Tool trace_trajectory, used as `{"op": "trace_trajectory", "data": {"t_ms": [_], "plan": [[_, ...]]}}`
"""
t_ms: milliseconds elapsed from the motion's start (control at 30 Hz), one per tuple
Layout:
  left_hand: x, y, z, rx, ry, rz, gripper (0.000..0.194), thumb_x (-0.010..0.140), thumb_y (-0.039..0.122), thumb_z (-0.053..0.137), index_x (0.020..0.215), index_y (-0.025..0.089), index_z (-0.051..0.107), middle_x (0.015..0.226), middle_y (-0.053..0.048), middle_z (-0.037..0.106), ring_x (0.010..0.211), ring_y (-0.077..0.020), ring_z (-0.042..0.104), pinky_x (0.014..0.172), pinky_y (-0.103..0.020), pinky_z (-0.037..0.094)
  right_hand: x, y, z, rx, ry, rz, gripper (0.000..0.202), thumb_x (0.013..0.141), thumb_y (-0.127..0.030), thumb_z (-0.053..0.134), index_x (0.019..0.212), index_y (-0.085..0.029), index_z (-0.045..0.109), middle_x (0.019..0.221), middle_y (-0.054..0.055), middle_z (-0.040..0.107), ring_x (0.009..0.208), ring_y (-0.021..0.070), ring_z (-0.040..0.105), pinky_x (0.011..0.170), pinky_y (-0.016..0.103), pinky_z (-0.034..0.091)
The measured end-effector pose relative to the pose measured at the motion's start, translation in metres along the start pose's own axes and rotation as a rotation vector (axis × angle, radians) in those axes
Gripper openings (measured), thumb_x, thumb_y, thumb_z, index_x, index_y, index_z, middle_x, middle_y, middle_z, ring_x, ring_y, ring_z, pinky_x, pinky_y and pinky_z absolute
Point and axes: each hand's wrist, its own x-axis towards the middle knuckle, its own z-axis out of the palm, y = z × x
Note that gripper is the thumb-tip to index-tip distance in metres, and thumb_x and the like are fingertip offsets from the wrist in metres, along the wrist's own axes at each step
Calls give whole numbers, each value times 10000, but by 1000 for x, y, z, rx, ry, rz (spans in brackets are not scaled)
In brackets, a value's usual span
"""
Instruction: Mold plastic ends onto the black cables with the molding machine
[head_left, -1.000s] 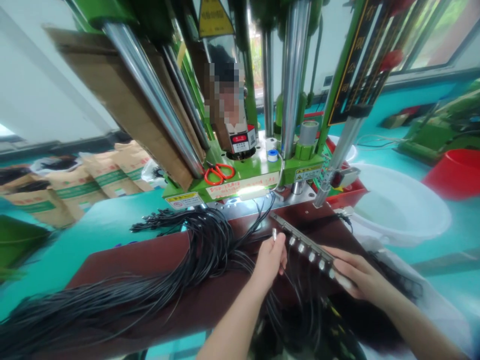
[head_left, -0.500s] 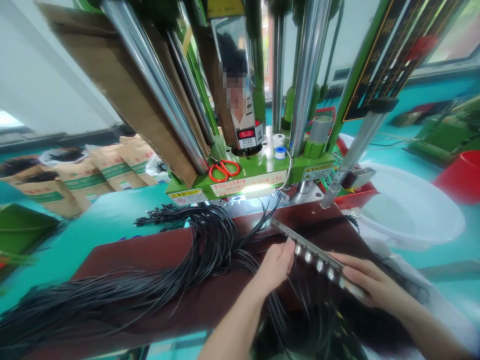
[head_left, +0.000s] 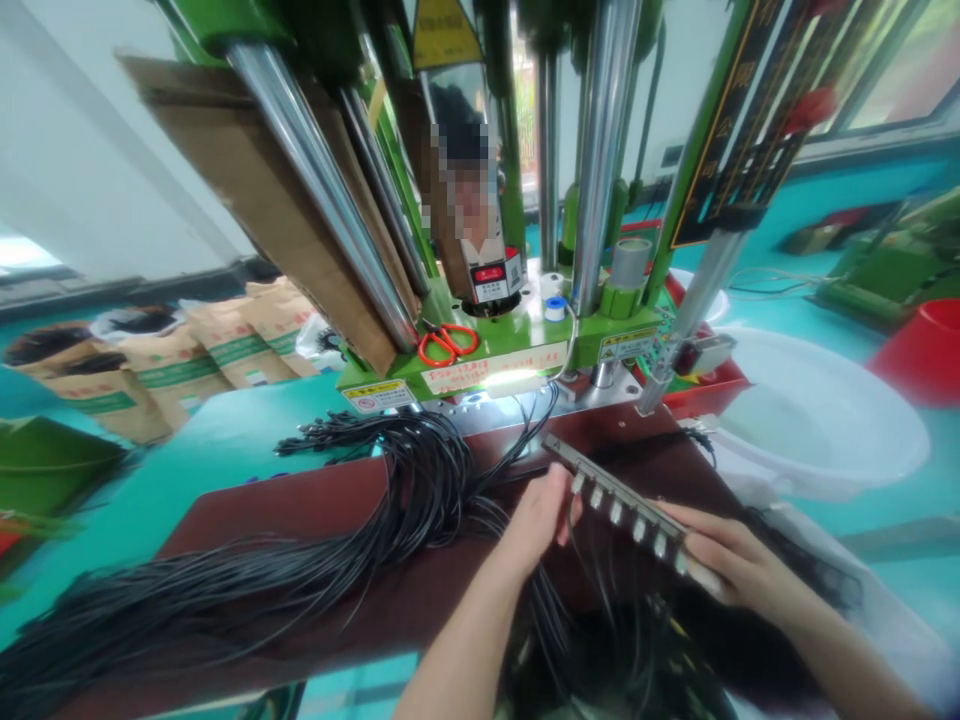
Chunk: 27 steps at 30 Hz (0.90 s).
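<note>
A long narrow metal bar (head_left: 611, 490) slants across the space in front of me, with several shiny connector ends set along its lower edge. Thin black cables (head_left: 600, 565) hang down from these ends. My right hand (head_left: 731, 560) grips the bar's near right end, thumb on top. Beside the bar's far left part is my left hand (head_left: 544, 510), its fingers curled in close to the leftmost connector. Whatever lies between those fingertips is hidden. A thick bundle of black cables (head_left: 427, 490) lies to the left of my left hand on the brown board.
A green press machine (head_left: 540, 350) with steel columns stands ahead, red-handled scissors (head_left: 448, 345) and a blue tape roll (head_left: 556, 308) on its ledge. The brown board (head_left: 277, 510) lies below. At right is a white basin (head_left: 817, 420); paper sacks (head_left: 172, 365) stand left.
My left hand has shifted slightly left along the bar, and another connector end now shows where its fingers were. My right hand keeps its grip. The view has turned slightly.
</note>
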Motion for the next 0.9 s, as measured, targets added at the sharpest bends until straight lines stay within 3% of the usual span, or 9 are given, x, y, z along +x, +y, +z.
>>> {"op": "trace_trajectory", "data": {"t_ms": [67, 167, 233, 300, 433, 633, 700, 900], "plan": [[-8, 8, -5, 269, 16, 138, 504, 817, 585, 246, 698, 182, 525, 599, -9, 514, 540, -126, 469, 531, -248, 371, -2, 5, -2, 71, 25, -26, 584, 713, -512, 617, 1189, -178, 557, 502, -10, 417, 387, 58, 274, 330, 171, 167], [-21, 13, -6, 939, -125, 330, 347, 764, 513, 479, 802, 179, 566, 833, -58, 575, 826, -215, 487, 724, -335, 381, -4, 8, -2, 150, 78, -11, 584, 703, -521, 631, 1190, -210, 548, 513, -22, 412, 391, 38, 278, 351, 145, 177], [-25, 11, -2, 1263, -230, 372, 305, 741, 458, 545, 844, 172, 567, 883, -66, 570, 872, -243, 464, 743, -371, 376, -5, 6, 0, 155, 89, 1, 572, 693, -526, 639, 1173, -225, 559, 518, -23, 429, 385, 29, 276, 352, 140, 180], [-23, 6, 3, 1413, -252, 391, 197, 795, 351, 495, 832, 167, 558, 864, -54, 563, 847, -228, 461, 723, -366, 378, -5, 5, 2, 142, 63, -15, 576, 690, -533, 638, 1170, -223, 560, 507, -26, 430, 378, 23, 266, 349, 137, 162], [-4, -1, 2, 1547, -141, 486, 194, 849, 170, 355, 798, 145, 540, 803, -63, 532, 779, -201, 452, 677, -342, 365, -5, 3, 5, 127, 45, -44, 592, 707, -532, 620, 1188, -196, 542, 483, -46, 377, 380, 26, 253, 347, 138, 132], [28, -5, -18, 1624, -22, 558, 176, 833, 123, 379, 775, 121, 545, 759, -87, 526, 762, -212, 463, 668, -341, 368, 4, -5, 10, 64, 67, 41, 639, 758, -552, 531, 1261, -167, 441, 423, -80, 325, 320, 31, 198, 305, 150, 120], [33, -5, -22, 1591, 6, 550, 139, 825, 145, 420, 761, 129, 542, 761, -79, 536, 758, -209, 472, 674, -334, 380, 10, -9, 9, -3, 68, 72, 611, 777, -542, 488, 1261, -174, 434, 413, -81, 318, 298, 37, 184, 286, 162, 118], [28, -6, -21, 1480, 96, 495, 99, 814, 200, 469, 757, 150, 533, 801, -64, 560, 789, -207, 496, 686, -325, 408, 32, -18, -4, -248, 34, 71, 500, 777, -485, 443, 1179, -195, 510, 484, -16, 473, 265, 56, 248, 265, 209, 133]]}}
